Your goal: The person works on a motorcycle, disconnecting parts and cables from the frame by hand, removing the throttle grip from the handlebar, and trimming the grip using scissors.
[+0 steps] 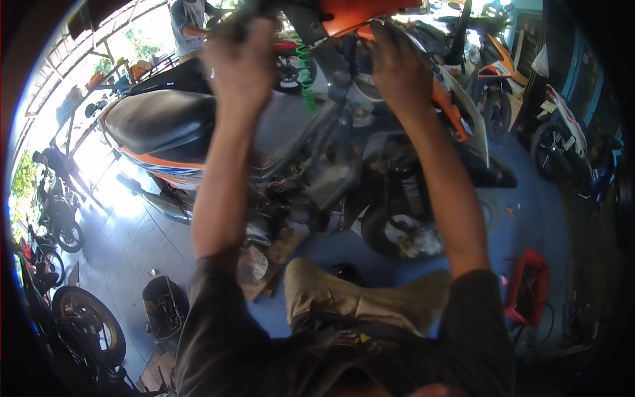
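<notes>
In front of me stands a partly stripped motorcycle with a black seat (159, 122) and orange side panels. An orange fairing panel (357, 14) with a black section (304, 23) is high at the top edge, between my hands. My left hand (241, 63) is raised beside the black section, its fingers smeared by motion. My right hand (402, 76) reaches up to the orange panel's lower edge with bent fingers; whether they grip it is unclear. A green coiled hose (305, 76) hangs between my forearms. The exposed engine area and front wheel (397, 231) are below.
Wooden blocks (274, 261) lie under the motorcycle. A red bin (527, 288) is at the right, a dark container (165, 308) at the left. Several other motorcycles stand around, including a wheel (89, 324) near lower left. Another person (188, 30) stands behind.
</notes>
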Demonstrator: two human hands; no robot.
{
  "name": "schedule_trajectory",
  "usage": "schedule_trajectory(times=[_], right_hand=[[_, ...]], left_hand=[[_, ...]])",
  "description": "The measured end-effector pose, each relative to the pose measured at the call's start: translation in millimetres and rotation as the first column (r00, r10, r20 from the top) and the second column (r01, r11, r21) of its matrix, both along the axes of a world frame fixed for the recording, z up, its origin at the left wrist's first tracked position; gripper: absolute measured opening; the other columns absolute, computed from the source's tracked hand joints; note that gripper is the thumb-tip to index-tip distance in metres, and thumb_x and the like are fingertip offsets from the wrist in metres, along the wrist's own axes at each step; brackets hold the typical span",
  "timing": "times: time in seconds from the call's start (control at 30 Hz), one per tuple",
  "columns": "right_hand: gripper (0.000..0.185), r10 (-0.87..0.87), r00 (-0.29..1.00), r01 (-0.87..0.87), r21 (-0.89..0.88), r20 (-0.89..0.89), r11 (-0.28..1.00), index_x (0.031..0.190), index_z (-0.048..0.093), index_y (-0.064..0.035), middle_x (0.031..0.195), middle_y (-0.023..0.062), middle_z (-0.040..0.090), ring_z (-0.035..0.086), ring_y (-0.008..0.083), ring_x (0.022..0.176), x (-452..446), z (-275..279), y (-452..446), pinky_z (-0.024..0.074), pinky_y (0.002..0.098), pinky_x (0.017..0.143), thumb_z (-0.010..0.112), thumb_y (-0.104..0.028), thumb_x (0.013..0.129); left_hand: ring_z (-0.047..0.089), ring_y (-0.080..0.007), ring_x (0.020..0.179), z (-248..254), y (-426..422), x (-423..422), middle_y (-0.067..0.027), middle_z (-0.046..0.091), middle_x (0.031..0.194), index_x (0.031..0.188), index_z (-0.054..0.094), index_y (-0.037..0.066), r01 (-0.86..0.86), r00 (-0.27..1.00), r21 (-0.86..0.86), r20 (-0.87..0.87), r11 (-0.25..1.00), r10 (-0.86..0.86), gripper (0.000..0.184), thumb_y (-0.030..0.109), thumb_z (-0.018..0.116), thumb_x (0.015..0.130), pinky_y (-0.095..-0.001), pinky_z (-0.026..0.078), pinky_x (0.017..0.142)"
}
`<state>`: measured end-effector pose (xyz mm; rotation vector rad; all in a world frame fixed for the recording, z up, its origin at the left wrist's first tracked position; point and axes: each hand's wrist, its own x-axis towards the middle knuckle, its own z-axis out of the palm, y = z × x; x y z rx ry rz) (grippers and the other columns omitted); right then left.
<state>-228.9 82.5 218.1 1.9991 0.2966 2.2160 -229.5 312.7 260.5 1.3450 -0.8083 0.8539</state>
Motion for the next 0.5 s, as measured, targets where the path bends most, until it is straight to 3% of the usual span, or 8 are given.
schedule_trajectory(times=[0.03, 0.07, 0.1, 0.23, 0.33, 0.37, 0.43, 0.5], right_hand=[[0.033, 0.010, 0.999, -0.009, 0.035, -0.035, 0.999, 0.121, 0.061, -0.0137, 0.114, 0.0103, 0.067, 0.067, 0.0312, 0.098, -2, -2, 1, 0.0551, 0.0402, 0.083, 0.066, -0.018, 0.089], [0.033, 0.028, 0.997, -0.024, 0.066, -0.067, 0.998, 0.121, 0.061, -0.0135, 0.114, 0.0103, 0.067, 0.067, 0.0316, 0.099, -2, -3, 4, 0.0547, 0.0409, 0.084, 0.065, -0.019, 0.089], [0.033, 0.041, 0.996, -0.036, 0.068, -0.073, 0.997, 0.121, 0.061, -0.0135, 0.114, 0.0103, 0.067, 0.067, 0.0316, 0.099, -2, -5, 7, 0.0547, 0.0409, 0.084, 0.065, -0.019, 0.089], [0.034, 0.034, 0.995, -0.027, 0.070, -0.096, 0.997, 0.120, 0.060, -0.0094, 0.116, 0.0134, 0.065, 0.063, 0.0344, 0.103, -3, -2, 6, 0.0504, 0.0448, 0.088, 0.065, -0.018, 0.087], [0.034, 0.221, 0.953, -0.200, 0.119, -0.205, 0.973, 0.119, 0.063, -0.0071, 0.119, 0.0157, 0.064, 0.062, 0.0371, 0.105, -10, 5, 5, 0.0487, 0.0469, 0.092, 0.064, -0.013, 0.086], [0.034, 0.228, 0.955, -0.209, 0.115, -0.190, 0.971, 0.119, 0.063, -0.0071, 0.119, 0.0157, 0.064, 0.062, 0.0371, 0.105, -24, 7, 14, 0.0487, 0.0469, 0.092, 0.064, -0.013, 0.086], [0.039, 0.487, 0.840, -0.495, 0.030, -0.239, 0.868, 0.121, 0.061, -0.0042, 0.119, 0.0179, 0.063, 0.062, 0.0359, 0.105, -58, 10, 34, 0.0481, 0.0461, 0.095, 0.065, -0.012, 0.083], [0.042, 0.421, 0.809, -0.558, -0.312, -0.410, 0.769, 0.122, 0.060, -0.0005, 0.115, 0.0189, 0.063, 0.063, 0.0342, 0.104, -108, 25, 59, 0.0489, 0.0425, 0.096, 0.065, -0.010, 0.081]], left_hand=[[0.055, -0.0085, 0.060, 3, 17, -13, 0.0002, 0.061, 0.074, 0.102, 0.067, -0.001, 0.082, 0.996, -0.069, -0.024, 0.994, -0.084, 0.024, 0.016, 0.065, 0.086, -0.0260, 0.045, 0.052], [0.055, -0.0125, 0.051, 7, 30, -30, -0.0050, 0.065, 0.066, 0.080, 0.063, -0.006, 0.145, 0.988, -0.062, 0.052, 0.987, -0.142, 0.028, 0.020, 0.065, 0.089, -0.0283, 0.042, 0.048], [0.055, -0.0125, 0.051, -2, 39, -41, -0.0050, 0.065, 0.066, 0.080, 0.063, -0.006, 0.132, 0.990, -0.061, 0.046, 0.989, -0.130, 0.028, 0.020, 0.065, 0.089, -0.0283, 0.042, 0.048], [0.064, -0.0179, 0.059, -32, 56, -63, -0.0112, 0.062, 0.064, 0.084, 0.060, 0.000, -0.201, 0.979, 0.447, 0.118, 0.872, 0.165, 0.018, 0.017, 0.062, 0.089, -0.0337, 0.048, 0.053], [0.063, -0.0286, 0.070, -40, 50, -59, -0.0114, 0.060, 0.081, 0.099, 0.061, 0.003, -0.517, 0.809, 0.562, 0.567, 0.646, 0.154, 0.021, 0.018, 0.066, 0.085, -0.0378, 0.047, 0.056], [0.063, -0.0286, 0.070, -37, 48, -66, -0.0114, 0.060, 0.081, 0.099, 0.061, 0.003, -0.530, 0.799, 0.553, 0.580, 0.643, 0.160, 0.021, 0.018, 0.066, 0.085, -0.0378, 0.047, 0.056], [0.064, -0.0268, 0.075, -27, 46, -81, -0.0092, 0.060, 0.084, 0.102, 0.063, 0.007, -0.678, 0.690, 0.575, 0.713, 0.458, 0.126, 0.022, 0.019, 0.067, 0.084, -0.0391, 0.050, 0.057], [0.065, -0.0256, 0.074, -13, 47, -90, -0.0082, 0.061, 0.085, 0.101, 0.065, 0.009, -0.739, 0.618, 0.521, 0.777, 0.427, 0.121, 0.022, 0.022, 0.067, 0.083, -0.0367, 0.052, 0.058]])
